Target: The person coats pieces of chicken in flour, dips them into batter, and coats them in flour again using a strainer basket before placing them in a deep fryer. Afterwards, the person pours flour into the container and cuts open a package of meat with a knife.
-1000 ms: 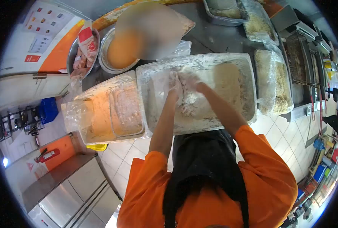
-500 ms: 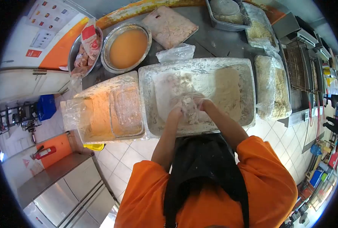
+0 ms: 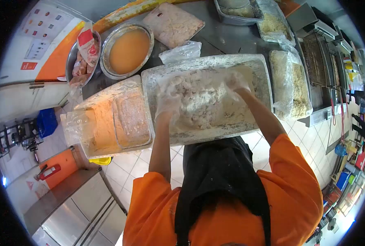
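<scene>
A large floury tub (image 3: 207, 139) stands in front of me, holding flour and a heap of flour-coated pieces (image 3: 201, 98) that look like chicken. My left hand (image 3: 169, 104) is at the tub's left side, beside the heap, in what looks like a clear plastic glove. Over on the right, my right hand (image 3: 236, 83) hovers by the heap's far edge, also whitened. Both hands look open, with fingers apart and nothing visibly gripped; flour and motion blur soften their outlines.
Left of the tub is a bin of orange breading (image 3: 102, 123) with a wire basket (image 3: 131, 115). Behind stand a bowl of orange liquid (image 3: 129, 51), a bowl of raw meat (image 3: 80, 65) and a floury board (image 3: 174, 24). Bags of crumbs (image 3: 299, 88) lie at right.
My hands were together at the tub's near middle; they have spread apart, left hand leftward, right hand rightward and farther back. The coated pieces now lie spread between them.
</scene>
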